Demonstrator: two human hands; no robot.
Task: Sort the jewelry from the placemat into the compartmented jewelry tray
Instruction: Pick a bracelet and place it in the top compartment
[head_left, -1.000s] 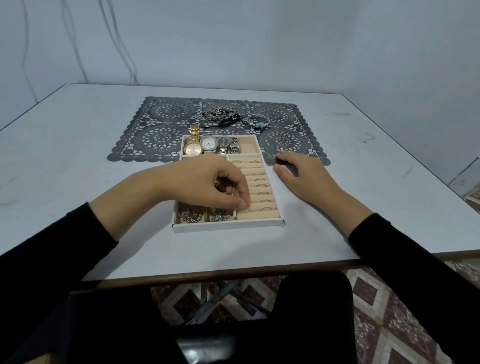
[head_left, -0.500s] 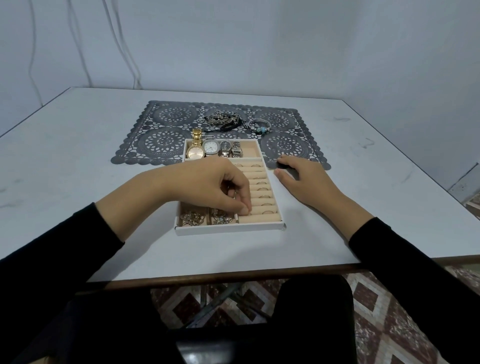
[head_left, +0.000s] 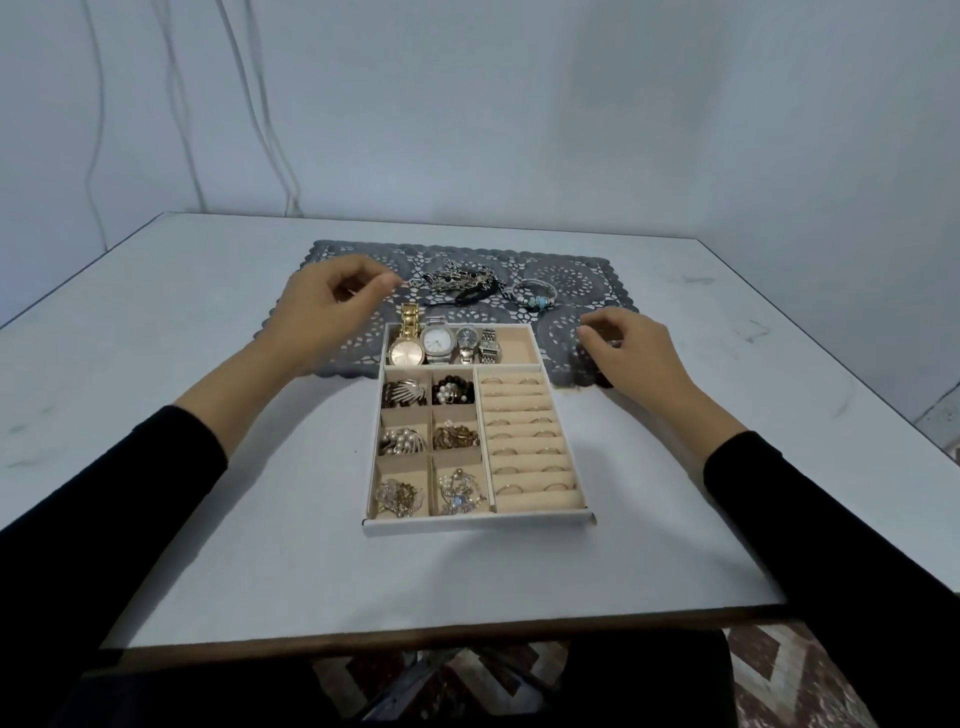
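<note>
Jewelry left to sort lay at the far side of the placemat: a tangle of chains and, just right of it, a beaded bangle. Nearer, the jewelry tray overlapped the mat's near edge, with 4 watches in its top compartment, 6 small compartments filled, and rings seated in the ring rows. The left hand had lifted off those rows, where it was pressing 1 second earlier. It hung over the mat just left of the chains, fingers half curled, thumb and forefinger narrowly apart, nothing visible between them. That suggested the ring was seated and the chains came next. The right hand had stayed on the mat beside the tray, fingers curled; whether it pinched anything could not be told.
</note>
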